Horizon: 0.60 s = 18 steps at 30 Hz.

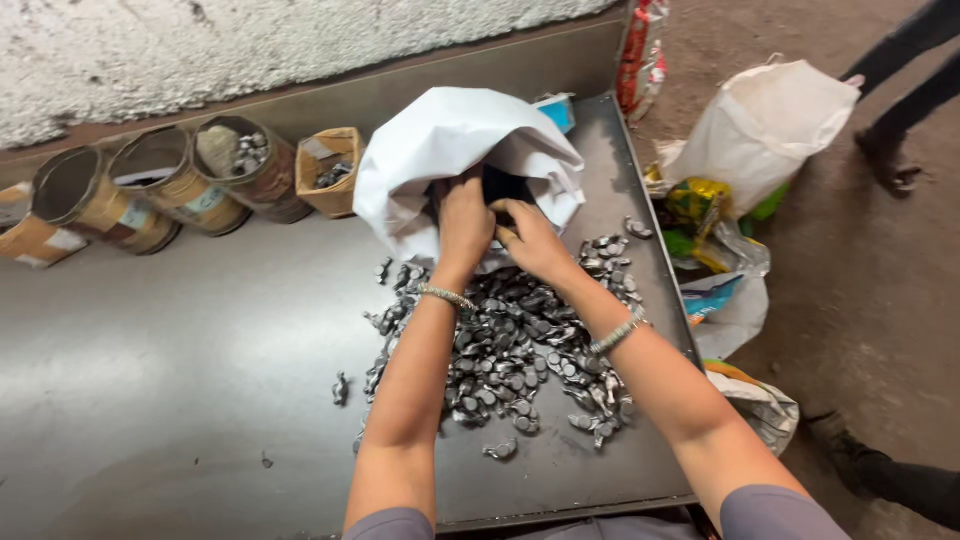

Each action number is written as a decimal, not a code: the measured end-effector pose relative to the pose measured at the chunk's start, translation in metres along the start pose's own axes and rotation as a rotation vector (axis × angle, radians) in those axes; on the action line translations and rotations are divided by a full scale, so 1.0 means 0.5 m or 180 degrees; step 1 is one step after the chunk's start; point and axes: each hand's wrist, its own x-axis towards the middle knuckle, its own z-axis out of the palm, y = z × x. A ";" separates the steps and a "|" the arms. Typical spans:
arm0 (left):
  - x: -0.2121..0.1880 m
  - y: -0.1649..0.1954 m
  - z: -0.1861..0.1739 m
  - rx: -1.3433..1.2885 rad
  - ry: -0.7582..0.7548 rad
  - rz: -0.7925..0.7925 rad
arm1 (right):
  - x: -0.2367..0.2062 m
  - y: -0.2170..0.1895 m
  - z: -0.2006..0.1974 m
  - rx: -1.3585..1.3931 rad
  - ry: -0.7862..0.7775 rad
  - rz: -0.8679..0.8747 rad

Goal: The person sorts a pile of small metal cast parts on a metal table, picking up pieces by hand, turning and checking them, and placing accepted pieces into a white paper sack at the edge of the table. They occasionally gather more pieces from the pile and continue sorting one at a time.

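White sack [440, 150] lies on its side near the back of the dark metal table [150, 340], its mouth turned toward us and a heap of small grey metal parts [520, 350] spread out just in front of it. We have both hands at that mouth: our left hand [464, 225] is closed on the lower lip of the fabric, and our right hand [530, 238] reaches in just beside it, fingers curled, though we cannot tell whether it grips cloth or parts.

We judge the sack to be thin, woven and limp, light in itself but heavy with whatever metal remains inside, so it should be taken by a bunched fold at the rim or lifted from the closed end. The parts look hard, dense and a little slick, prone to slide and scatter.

The sack's inside is dark, so we cannot see what remains. Our fingertips are hidden by the fabric. The shape of single parts is hard to make out. Round tins [165, 185] and a small cardboard box [328, 170] stand along the wall; bags [760, 120] lie on the floor to the right.
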 end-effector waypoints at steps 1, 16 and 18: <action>0.010 -0.013 -0.003 -0.0004 -0.0266 -0.0097 | 0.020 0.002 0.016 -0.0388 -0.0085 -0.0203; -0.070 -0.157 -0.005 0.0562 -0.0535 -0.0486 | 0.243 -0.072 0.041 0.1783 0.0218 0.1349; -0.071 -0.178 0.005 0.0599 -0.0532 -0.0485 | 0.247 -0.050 0.050 0.1073 0.0032 0.1108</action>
